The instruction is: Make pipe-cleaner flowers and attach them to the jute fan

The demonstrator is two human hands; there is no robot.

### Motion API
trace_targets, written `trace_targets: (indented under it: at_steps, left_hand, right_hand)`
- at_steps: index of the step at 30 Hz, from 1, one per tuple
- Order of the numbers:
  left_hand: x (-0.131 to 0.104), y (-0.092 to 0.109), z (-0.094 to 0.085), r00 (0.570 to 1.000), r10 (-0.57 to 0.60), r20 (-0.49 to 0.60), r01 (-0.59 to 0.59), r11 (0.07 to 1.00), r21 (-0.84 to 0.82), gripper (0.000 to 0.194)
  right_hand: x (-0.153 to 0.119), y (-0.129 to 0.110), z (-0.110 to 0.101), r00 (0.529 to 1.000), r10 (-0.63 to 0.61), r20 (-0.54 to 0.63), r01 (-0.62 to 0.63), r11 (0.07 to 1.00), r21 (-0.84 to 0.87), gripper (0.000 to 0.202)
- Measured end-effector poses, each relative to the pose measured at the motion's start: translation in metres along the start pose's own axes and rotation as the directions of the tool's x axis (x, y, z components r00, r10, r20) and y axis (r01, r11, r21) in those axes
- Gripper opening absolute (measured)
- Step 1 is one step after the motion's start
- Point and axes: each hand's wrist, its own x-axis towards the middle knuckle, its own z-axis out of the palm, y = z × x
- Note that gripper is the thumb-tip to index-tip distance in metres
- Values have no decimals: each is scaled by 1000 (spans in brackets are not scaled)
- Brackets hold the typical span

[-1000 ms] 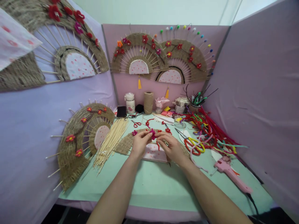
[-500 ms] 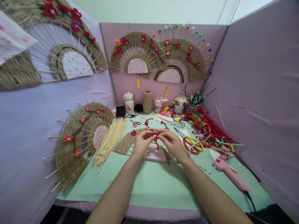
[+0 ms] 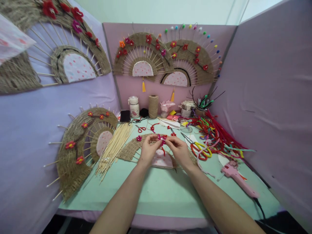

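Observation:
Between my two hands is a small magenta flower point(image 3: 162, 139), pinched at the fingertips. My left hand point(image 3: 149, 149) is closed on its left side, and my right hand point(image 3: 177, 149) grips it from the right, thumb and fingers together. Under and behind the hands lies a woven twine fan point(image 3: 130, 149) with a dotted pale half-circle point(image 3: 162, 159) at its centre. A magenta flower point(image 3: 138, 138) sits on the fan's left part. A red strip hangs just below my fingertips; what it joins is hidden.
Left of the hands lie thin sticks point(image 3: 114, 146) and a decorated fan point(image 3: 70, 162). Scissors point(image 3: 202, 151), fuzzy coloured stems point(image 3: 214, 130) and a pink glue gun point(image 3: 237, 178) are to the right. Small red scissors point(image 3: 140, 129), a twine spool point(image 3: 153, 106) and a white jar point(image 3: 134, 106) stand or lie behind.
My right hand's fingers have shifted slightly and bent lower around the magenta flower, which shows more now. Red pieces behind the hands are more visible. The whole view has shifted slightly.

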Motion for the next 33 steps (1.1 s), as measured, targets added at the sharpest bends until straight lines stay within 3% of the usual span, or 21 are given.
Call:
trace_targets:
  at_steps: [4,7,10,15,18,24,29,33]
  left_hand:
    - [-5,-4,6,998,-64,-2,64,998,-20,30]
    - [-7,-4,8,999,-42,25,43,998,-38,29]
    - [-5,-3,6,1000,-3,-18,3,1000,-29,25]
    - [-4,-1,0,988,155,19,-156,959,238,14]
    - [-6,-1,1,983,178,38,-181,935,303,12]
    - [-7,-1,7,996,52,68,-52,999,-6,24]
    - [-5,2,8,995,-98,-29,90,976,-200,26]
    - [-2,2,3,977,-210,-35,189,933,-307,28]
  right_hand:
    - [-2,-1,2,995,-45,-86,44,999,-10,14]
    - [-4,-2,4,996,-69,-57,66,997,-42,13]
    - [-3,-3,4,996,-85,2,85,994,-68,14]
    - [0,-6,-2,986,-149,74,158,978,-134,12]
    - [1,-6,-4,983,-162,86,175,970,-168,11]
    - [-2,-5,0,996,-88,-18,86,992,-89,14]
    - [-3,-3,5,998,-59,-33,58,998,-18,13]
    - [-5,-3,6,993,-115,-33,112,990,-82,11]
